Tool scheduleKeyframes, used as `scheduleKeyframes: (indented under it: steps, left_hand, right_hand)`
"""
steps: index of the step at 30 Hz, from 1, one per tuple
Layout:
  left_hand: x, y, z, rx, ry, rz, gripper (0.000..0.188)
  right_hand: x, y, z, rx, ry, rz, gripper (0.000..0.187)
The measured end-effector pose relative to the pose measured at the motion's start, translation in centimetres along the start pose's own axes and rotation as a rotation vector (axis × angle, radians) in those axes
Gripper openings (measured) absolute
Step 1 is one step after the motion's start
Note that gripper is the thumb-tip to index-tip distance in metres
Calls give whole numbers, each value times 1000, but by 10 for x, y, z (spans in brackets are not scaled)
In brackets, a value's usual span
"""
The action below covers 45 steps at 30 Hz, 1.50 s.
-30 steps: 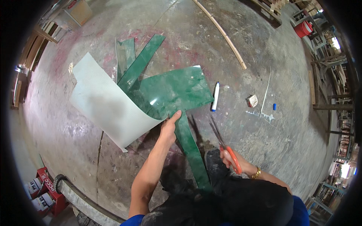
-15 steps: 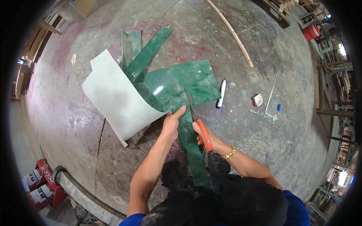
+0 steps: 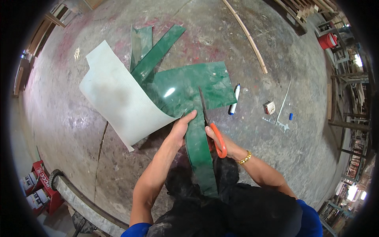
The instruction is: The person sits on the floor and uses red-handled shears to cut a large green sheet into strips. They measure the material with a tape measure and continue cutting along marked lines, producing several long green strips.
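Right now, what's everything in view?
Sheet: one, green and white, centre
Strips: at least two, green, beyond sheet
Near strip: one, green, lower centre
Scissors: one, orange-handled, centre
Marker: one, white, beside sheet
Box: one, whitish, right
Cap: one, blue, right
Sliver: one, pale, right
Batten: one, tan, top
Bucket: one, red, upper right
Cans: two, white, lower left
Rack: one, red, lower left
Timber: several, brown, upper right
Floor: one, grey, throughout
Bracelet: one, gold, right wrist
Left hand: one, bare, gripping near strip
Right hand: one, bare, holding scissors
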<state>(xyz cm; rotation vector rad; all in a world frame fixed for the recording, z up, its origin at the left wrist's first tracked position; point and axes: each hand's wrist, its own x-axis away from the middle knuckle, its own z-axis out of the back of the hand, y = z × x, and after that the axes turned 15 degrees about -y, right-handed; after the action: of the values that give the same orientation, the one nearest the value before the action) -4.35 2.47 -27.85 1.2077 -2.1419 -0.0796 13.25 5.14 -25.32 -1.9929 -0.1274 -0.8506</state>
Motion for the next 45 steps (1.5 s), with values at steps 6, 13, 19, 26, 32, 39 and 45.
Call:
scheduleKeyframes:
  steps: [6,13,19,26,32,39,45]
  left_hand:
    - [0,-1,-8,-44,69,-18,32]
    - [1,-2,-6,-57,45,-72,36]
    - [-4,-6,-8,-40,31,-69,38]
    - [-5,-9,-1,-55,27,-77,40]
    - [-4,-9,-1,-48,24,-62,41]
    - [-4,-7,-6,-58,11,-52,41]
    - [-5,-11,0,-66,10,-69,39]
  right_hand:
    - [-5,-9,-27,-317,81,76,76]
    - [-3,-20,-27,-297,27,107,82]
    - [-16,13,-19,-162,225,105,80]
    - [-14,12,-24,1,318,86,73]
    - [-11,11,-23,70,339,40,66]
    - [-16,23,-18,48,345,89,63]
    - [-11,15,-22,97,354,59,60]
